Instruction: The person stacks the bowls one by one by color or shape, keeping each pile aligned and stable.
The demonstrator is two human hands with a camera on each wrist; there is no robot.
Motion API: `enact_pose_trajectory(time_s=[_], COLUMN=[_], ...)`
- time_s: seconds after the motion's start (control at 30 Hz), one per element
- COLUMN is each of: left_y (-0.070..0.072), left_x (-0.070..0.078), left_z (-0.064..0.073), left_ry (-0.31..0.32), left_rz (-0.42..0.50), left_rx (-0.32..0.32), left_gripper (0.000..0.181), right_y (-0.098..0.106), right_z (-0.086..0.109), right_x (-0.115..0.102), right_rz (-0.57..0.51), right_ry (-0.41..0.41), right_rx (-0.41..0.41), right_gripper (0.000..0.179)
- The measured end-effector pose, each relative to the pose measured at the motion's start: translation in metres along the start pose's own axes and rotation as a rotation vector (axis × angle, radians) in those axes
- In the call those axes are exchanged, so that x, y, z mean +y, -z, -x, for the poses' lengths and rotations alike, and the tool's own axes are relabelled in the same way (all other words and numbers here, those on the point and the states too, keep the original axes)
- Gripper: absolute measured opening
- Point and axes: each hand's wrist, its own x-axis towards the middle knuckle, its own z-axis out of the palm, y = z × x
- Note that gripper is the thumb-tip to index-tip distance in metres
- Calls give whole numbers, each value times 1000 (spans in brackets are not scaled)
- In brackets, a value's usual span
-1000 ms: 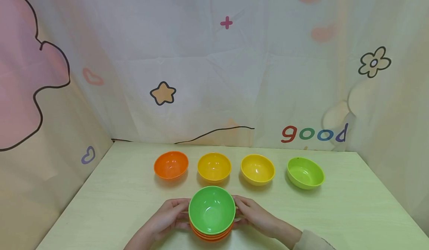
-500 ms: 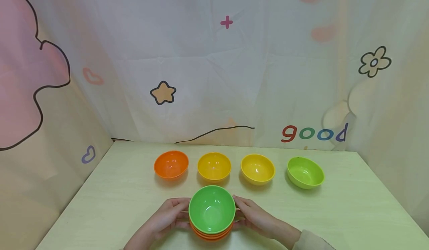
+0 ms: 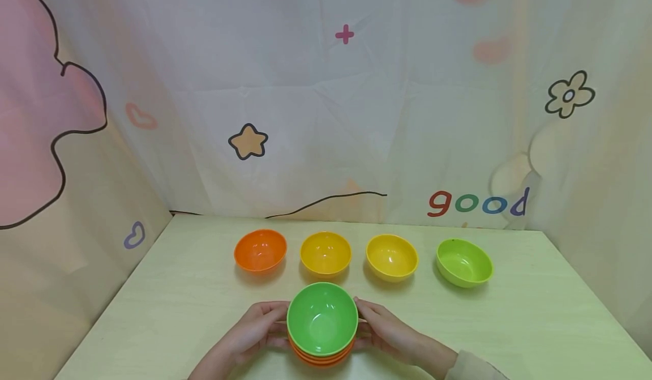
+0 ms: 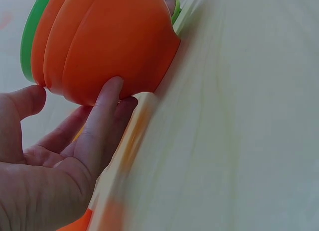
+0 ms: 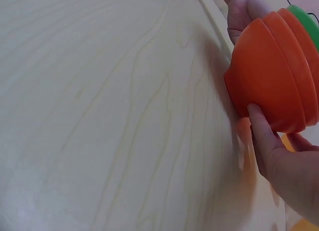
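A bright green bowl (image 3: pixel 322 319) tops a nested stack of orange bowls (image 3: pixel 322 361) near the table's front edge. My left hand (image 3: pixel 254 328) holds the stack from the left, its thumb by the rim and its fingers against the lower side, as the left wrist view shows. From the right, my right hand (image 3: pixel 391 330) holds the same stack, its fingers on the lowest orange bowl (image 5: pixel 264 76) in the right wrist view. The stack stands upright, its base at the table surface.
Behind the stack, a row of single bowls runs across the table (image 3: pixel 168 289): an orange bowl (image 3: pixel 260 252), a yellow bowl (image 3: pixel 325 255), another yellow bowl (image 3: pixel 391 258) and a lime green bowl (image 3: pixel 464 263). A printed cloth (image 3: pixel 316 114) hangs behind and at both sides.
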Motion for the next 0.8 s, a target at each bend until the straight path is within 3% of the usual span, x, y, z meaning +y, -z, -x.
enact_pose_trajectory(time_s=[0.23, 0.5, 0.8], left_y=[-1, 10, 29], left_x=[2, 4, 14], left_z=[2, 9, 17], left_ry=[-2, -82, -90], left_rz=[-3, -10, -14], left_rx=[3, 39, 179], left_gripper=[48, 52, 56], right_y=[0, 0, 0], right_z=[0, 0, 0], right_x=[0, -1, -1], right_rz=[-2, 0, 8], right_ry=[-11, -26, -38], right_rx=[4, 15, 17], right_gripper=[65, 65, 65])
